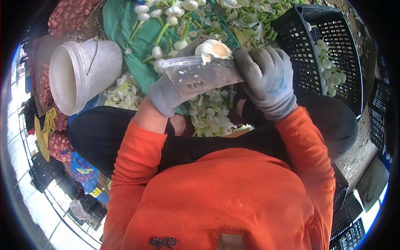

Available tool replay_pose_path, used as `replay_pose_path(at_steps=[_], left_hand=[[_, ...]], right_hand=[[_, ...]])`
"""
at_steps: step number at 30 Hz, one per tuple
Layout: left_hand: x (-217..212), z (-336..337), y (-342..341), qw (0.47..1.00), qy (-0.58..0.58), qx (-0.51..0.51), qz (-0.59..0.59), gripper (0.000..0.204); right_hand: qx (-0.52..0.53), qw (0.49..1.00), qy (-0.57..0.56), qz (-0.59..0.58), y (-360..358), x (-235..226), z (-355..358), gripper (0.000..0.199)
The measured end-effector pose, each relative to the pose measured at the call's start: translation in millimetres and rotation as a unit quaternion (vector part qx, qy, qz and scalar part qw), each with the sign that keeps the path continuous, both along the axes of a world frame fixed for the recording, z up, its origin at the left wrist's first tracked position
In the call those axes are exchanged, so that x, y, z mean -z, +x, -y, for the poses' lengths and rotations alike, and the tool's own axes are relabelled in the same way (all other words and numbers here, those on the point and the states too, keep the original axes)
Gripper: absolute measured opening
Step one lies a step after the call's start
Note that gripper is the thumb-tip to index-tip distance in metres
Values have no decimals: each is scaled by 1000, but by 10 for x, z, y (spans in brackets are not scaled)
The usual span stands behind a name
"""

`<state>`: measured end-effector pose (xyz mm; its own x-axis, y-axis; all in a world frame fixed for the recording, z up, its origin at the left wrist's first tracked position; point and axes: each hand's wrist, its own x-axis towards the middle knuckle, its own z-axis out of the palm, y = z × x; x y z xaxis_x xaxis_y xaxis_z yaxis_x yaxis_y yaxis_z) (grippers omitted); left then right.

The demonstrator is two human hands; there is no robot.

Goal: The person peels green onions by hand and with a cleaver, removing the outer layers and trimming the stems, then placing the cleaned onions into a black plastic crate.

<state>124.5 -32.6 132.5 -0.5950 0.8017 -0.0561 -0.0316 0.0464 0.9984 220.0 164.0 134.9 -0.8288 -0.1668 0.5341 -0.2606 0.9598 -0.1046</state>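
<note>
My right hand (266, 77), in a grey glove, is closed around the handle of a wide steel knife (196, 75), whose blade runs left across the view. My left hand (163, 96), also gloved, is mostly hidden behind the blade and holds a white onion bulb (213, 48) just above the blade's edge. The bulb's cut end faces up and small white bits stick to the blade. Beyond the hands, several white bulbs with green stalks (166, 16) lie in a pile on a green cloth (125, 29).
A white plastic bucket (79, 75) lies on its side at the left. At the right stands a black plastic crate (308, 46) holding trimmed bulbs (331, 71). Pale green trimmings (210, 116) lie between my knees. Red mesh sacks (68, 14) sit at the upper left.
</note>
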Motion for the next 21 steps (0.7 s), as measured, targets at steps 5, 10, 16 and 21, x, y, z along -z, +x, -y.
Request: replay_pose_path(at_steps=[5,10,16,21], left_hand=[[-16,-11,13,996,62,10,62,60],[-418,-134,2,991,-44,79,101,65],[-281,32,-231,981,-160,9,112,69],[443,230,-466,829,-522,53,-192,65]], right_hand=[[-15,998,1,-65,-50,6,-70,30],[113,993,34,-3,-192,182,-440,29],[183,957,-227,1,-172,5,-257,21],[172,729,-641,167,-60,18,-302,23]])
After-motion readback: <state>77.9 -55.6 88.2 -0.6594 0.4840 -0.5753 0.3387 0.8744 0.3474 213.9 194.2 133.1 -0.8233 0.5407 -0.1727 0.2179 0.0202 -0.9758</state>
